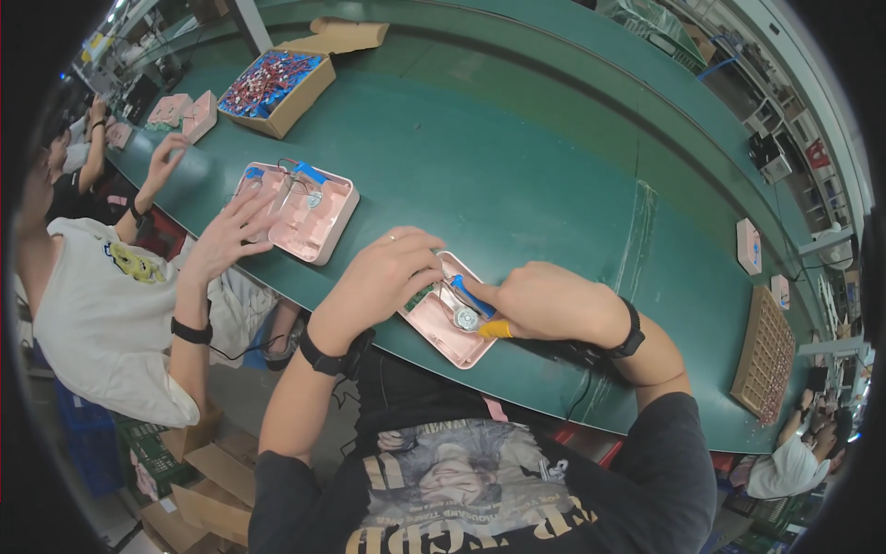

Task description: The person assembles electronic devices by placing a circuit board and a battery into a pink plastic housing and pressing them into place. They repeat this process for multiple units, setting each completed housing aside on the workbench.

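Note:
A pink plastic housing half (pixel 443 340) lies on the green bench in front of me, its inside facing up. In it are a blue cylindrical battery (pixel 472 295), a round silver part (pixel 466 319), thin wires and a green circuit board (pixel 422 296) at its left side. My left hand (pixel 392 268) has its fingers curled over the housing's upper left edge; the fingertips are partly hidden. My right hand (pixel 552 301) is closed at the housing's right side, pressing against the battery. A yellow finger cover (pixel 496 329) is on one of its digits.
To my left, a co-worker's hand (pixel 238 226) is over another open pink housing (pixel 325 222). Beyond stands a cardboard box (pixel 300 97) of blue batteries with red wires. A partitioned tray (pixel 764 355) and a pink housing (pixel 748 246) are at the right of the bench (pixel 544 175).

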The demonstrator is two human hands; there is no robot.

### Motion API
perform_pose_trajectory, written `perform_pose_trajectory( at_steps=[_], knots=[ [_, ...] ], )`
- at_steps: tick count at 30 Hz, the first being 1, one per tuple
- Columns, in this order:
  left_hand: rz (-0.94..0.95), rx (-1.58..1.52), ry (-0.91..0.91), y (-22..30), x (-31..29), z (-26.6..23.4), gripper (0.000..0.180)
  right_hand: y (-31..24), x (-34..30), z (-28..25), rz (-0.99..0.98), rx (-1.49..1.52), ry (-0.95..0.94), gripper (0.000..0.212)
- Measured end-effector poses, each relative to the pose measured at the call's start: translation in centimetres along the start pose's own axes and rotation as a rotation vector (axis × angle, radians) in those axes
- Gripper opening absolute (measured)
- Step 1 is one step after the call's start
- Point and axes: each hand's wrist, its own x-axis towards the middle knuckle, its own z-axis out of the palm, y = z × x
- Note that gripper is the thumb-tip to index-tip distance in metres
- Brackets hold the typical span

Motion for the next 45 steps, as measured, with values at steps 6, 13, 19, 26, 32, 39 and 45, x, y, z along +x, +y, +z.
perform_pose_trajectory(
  at_steps=[6,13,19,26,32,39,45],
  knots=[
    [-0.295,-0.033,-0.017,-0.1,0.1,0.1,0.011,-0.1,1.5,-0.3,0.007,-0.023,0.014,0.061],
    [-0.202,-0.115,0.096,-2.7,-0.7,-0.1,0.011,-0.9,4.0,-0.5,0.034,-0.06,0.021,0.059],
    [-0.21,0.011,0.093,-2.9,-1.0,0.0,0.013,-1.0,4.7,-0.7,0.052,-0.086,0.007,0.055],
    [-0.233,-0.068,0.299,-3.4,-3.3,-2.4,0.016,-1.6,3.0,-0.2,-0.015,-0.106,0.114,0.039],
    [-0.384,0.316,0.486,-5.6,-5.9,-3.9,0.016,-2.6,3.3,0.5,-0.057,-0.246,0.104,0.024],
    [-0.313,0.58,0.412,-6.0,-6.5,-3.8,0.014,-2.1,4.9,1.1,-0.193,-0.097,0.215,0.009],
    [-0.387,0.59,0.237,-6.4,-6.9,-3.3,0.008,2.3,7.0,-0.9,0.033,-0.278,0.217,0.008]
  ],
)
